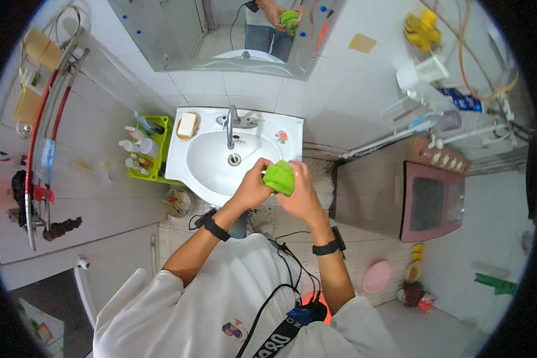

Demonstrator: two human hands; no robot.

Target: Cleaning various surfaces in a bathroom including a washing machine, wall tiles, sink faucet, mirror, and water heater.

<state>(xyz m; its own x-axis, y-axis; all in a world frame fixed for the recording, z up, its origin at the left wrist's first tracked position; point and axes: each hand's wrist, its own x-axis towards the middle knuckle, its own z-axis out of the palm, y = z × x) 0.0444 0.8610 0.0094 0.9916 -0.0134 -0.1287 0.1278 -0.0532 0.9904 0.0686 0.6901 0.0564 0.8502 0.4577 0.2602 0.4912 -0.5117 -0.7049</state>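
Note:
A bunched green cloth (279,177) is held between my two hands over the front right rim of the white washbasin (206,172). My left hand (253,181) grips its left side, and my right hand (299,192) closes around its right side. Behind the bowl stands a chrome faucet (231,129), its curved spout over the drain (234,159). Water seems to run from the spout, though this is hard to make out. A white bar of soap (188,124) rests in a brownish dish on the basin's back left corner.
Left of the basin stands a green plastic rack (163,147) with several bottles. A mirror (183,40) hangs above. To the right is a pink-fronted appliance (434,201); pipes (385,141) run along that wall. Black cables (291,264) hang across my shirt.

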